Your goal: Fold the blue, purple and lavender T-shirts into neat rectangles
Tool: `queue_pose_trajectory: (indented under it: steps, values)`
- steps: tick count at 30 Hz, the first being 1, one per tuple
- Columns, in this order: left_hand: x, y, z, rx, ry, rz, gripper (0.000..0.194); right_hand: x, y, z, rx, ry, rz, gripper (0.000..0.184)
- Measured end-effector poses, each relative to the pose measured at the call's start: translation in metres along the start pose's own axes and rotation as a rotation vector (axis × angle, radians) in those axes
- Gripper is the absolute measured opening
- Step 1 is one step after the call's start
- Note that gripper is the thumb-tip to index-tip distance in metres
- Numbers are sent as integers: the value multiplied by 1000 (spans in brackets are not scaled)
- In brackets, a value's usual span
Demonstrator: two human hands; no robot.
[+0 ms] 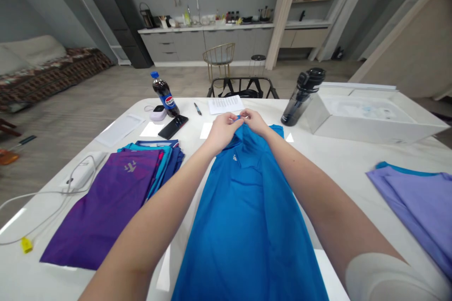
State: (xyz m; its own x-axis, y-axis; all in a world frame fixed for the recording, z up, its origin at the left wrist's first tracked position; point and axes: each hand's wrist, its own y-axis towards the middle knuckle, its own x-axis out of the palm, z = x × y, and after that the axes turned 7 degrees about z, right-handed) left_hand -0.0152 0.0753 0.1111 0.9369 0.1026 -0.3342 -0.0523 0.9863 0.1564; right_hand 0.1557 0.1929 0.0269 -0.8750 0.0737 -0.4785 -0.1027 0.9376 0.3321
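Note:
A blue shirt [240,225] lies lengthwise on the white table in front of me, its collar end away from me and its sides folded inward. My left hand [226,129] pinches the fabric at the collar. Right beside it, my right hand [253,121] grips the same collar edge, the fingertips of both hands nearly meeting. A small light logo shows on the cloth below my left hand. To the left rests a stack of folded shirts, a purple shirt [102,207] on top. At the right edge lies a lilac shirt [420,202] with blue beneath it.
Beyond the stack are a black phone [173,127], a cola bottle [165,95] and a pen [197,109]. A dark water bottle [300,99] stands near a white open box [374,122]. Paper [226,105] lies at the far edge. A power strip [83,169] trails cables at left.

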Motion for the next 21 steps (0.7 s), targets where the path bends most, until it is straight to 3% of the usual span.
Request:
queue_pose_trajectory:
  steps: [2,4,6,8,10,13,17,21]
  values:
    - [49,-1,13,-56,-131,-81,24,-36,-10,22,138,76,107,21]
    - [86,-1,11,-148,-212,-158,28,-72,-31,46,322,60,242,26]
    - [105,3,-3,-174,-187,-201,30,-102,-58,66,428,-28,298,30]
    - [108,11,-27,-70,1,-210,28,-120,-89,75,411,-163,235,37]
    - [103,21,-54,125,379,-213,31,-124,-118,73,327,-313,139,42]
    - [97,32,-85,319,828,-261,43,-112,-147,58,239,-485,70,45]
    - [99,39,-99,427,1022,-267,50,-92,-165,41,192,-613,62,32]
    - [101,51,-96,385,1068,-231,36,-86,-171,34,165,-543,131,16]
